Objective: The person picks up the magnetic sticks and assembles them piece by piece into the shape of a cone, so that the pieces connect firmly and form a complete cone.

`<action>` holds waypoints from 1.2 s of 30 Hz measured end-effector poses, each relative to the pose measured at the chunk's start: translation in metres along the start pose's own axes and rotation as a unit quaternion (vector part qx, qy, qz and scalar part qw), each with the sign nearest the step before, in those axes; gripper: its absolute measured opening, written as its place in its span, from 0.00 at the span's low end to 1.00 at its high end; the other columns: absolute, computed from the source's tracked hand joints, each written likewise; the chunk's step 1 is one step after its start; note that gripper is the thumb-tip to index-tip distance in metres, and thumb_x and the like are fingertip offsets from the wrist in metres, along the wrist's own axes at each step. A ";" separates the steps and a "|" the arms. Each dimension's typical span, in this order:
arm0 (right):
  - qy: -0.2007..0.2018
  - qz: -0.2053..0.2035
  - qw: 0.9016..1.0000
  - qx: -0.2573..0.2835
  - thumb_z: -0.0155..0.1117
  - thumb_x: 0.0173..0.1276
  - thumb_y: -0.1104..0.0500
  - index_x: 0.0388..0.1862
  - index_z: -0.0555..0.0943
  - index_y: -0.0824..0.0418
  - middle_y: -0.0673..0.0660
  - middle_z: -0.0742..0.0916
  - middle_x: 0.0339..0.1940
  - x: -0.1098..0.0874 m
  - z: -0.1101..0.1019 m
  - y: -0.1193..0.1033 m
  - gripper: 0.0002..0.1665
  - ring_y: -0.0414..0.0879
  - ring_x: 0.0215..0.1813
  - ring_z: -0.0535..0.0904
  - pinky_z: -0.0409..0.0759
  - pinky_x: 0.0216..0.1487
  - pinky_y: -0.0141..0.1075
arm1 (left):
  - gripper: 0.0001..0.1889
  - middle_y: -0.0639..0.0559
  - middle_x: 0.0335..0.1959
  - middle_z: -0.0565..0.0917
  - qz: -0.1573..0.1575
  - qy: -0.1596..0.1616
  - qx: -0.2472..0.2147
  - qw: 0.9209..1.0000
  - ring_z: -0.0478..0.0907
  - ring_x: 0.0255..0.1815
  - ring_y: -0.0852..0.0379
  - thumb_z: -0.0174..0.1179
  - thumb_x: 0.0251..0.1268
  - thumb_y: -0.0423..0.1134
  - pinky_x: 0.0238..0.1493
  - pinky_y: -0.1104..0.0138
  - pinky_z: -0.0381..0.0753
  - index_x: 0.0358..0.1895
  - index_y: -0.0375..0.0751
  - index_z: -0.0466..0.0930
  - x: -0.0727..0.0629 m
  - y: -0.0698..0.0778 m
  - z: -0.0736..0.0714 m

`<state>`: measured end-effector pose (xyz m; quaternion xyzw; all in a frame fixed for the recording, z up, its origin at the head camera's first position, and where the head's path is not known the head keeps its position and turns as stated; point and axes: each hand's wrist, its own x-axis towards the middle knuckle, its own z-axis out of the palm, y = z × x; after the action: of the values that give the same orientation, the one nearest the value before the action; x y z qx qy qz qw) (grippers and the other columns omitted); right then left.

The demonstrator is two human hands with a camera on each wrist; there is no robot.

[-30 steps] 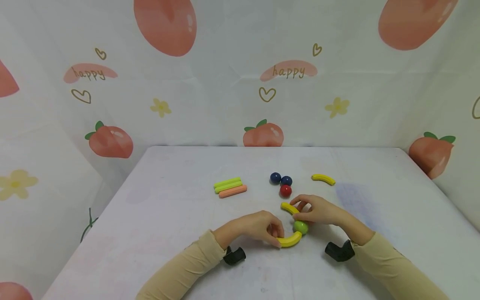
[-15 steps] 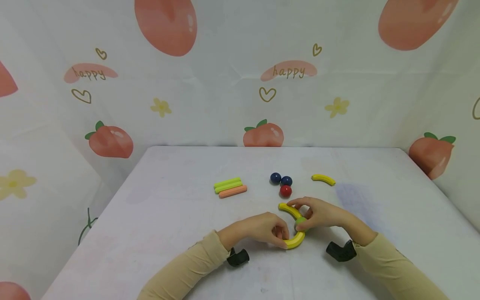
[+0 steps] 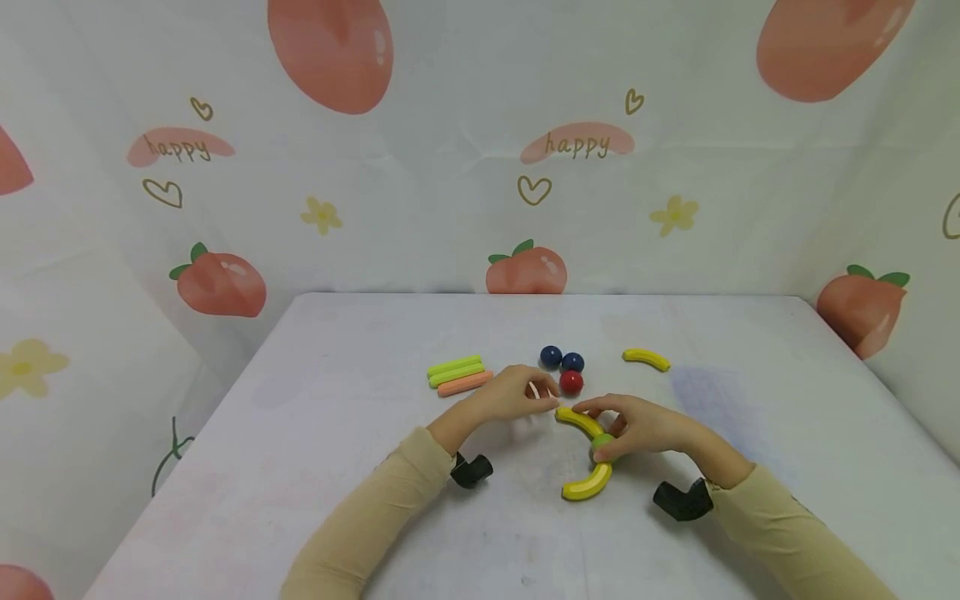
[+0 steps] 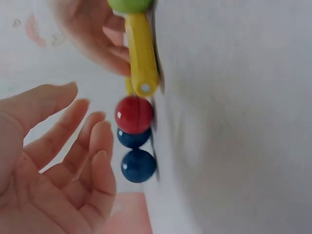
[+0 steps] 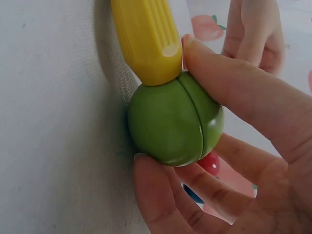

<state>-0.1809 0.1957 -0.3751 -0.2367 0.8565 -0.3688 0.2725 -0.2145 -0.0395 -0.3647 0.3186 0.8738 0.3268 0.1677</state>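
Since half a second ago, the left hand (image 3: pixel 517 393) has left the near curved yellow rod (image 3: pixel 588 485) and shifted to a spot beyond and left of the green ball. Its fingers are loosely bent and grasp nothing, close by the free end of the far curved yellow rod (image 3: pixel 581 421). Meanwhile the right hand (image 3: pixel 641 427) has stayed put, pinching the green ball (image 5: pixel 168 124), which has a seam across it, between thumb and fingers.

Both rods meet the green ball: the far one bends away from it to the left, the near one toward the person and left. Beyond the green ball and slightly left sits the red ball (image 3: pixel 572 382), with two dark blue balls (image 3: pixel 551 357) behind that. Farther beyond the green ball and to its right lies a third curved yellow rod (image 3: pixel 647 359). Well to the green ball's left and beyond it, two lime sticks (image 3: pixel 457 375) lie side by side with an orange stick (image 3: pixel 465 383). Everything rests on the white desk (image 3: pixel 360 400).
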 end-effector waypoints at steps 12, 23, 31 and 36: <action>-0.011 -0.006 1.000 0.006 0.70 0.56 0.52 0.65 0.67 0.61 0.65 0.76 0.55 0.000 -0.001 0.001 0.39 0.48 0.43 0.80 0.76 0.43 0.36 | 0.15 0.44 0.50 0.78 -0.006 0.020 0.006 1.000 0.77 0.42 0.53 0.57 0.65 0.38 0.42 0.71 0.77 0.54 0.46 0.75 0.026 -0.010 0.001; -0.013 -0.016 1.000 0.013 0.70 0.57 0.54 0.65 0.67 0.63 0.67 0.75 0.55 -0.001 -0.001 -0.001 0.39 0.48 0.43 0.80 0.76 0.42 0.37 | 0.19 0.45 0.54 0.76 -0.010 -0.009 0.047 0.999 0.78 0.50 0.51 0.57 0.65 0.37 0.47 0.70 0.78 0.59 0.50 0.72 0.040 -0.010 0.006; -0.012 -0.012 1.000 0.019 0.70 0.57 0.54 0.65 0.67 0.63 0.66 0.75 0.55 -0.002 0.000 -0.001 0.39 0.47 0.42 0.80 0.76 0.42 0.37 | 0.19 0.45 0.52 0.77 -0.034 -0.016 0.052 0.998 0.77 0.45 0.54 0.59 0.64 0.39 0.43 0.72 0.77 0.58 0.50 0.73 0.042 -0.004 0.008; -0.014 -0.014 1.000 0.022 0.70 0.57 0.54 0.65 0.67 0.63 0.66 0.74 0.55 -0.002 -0.001 -0.001 0.39 0.47 0.42 0.80 0.76 0.41 0.37 | 0.18 0.45 0.50 0.78 -0.032 -0.013 0.057 0.998 0.75 0.42 0.56 0.60 0.63 0.38 0.42 0.74 0.75 0.56 0.47 0.74 0.043 -0.002 0.007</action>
<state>-0.1797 0.1966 -0.3736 -0.2476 0.8408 -0.3885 0.2843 -0.2441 -0.0088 -0.3753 0.3038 0.8984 0.2671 0.1711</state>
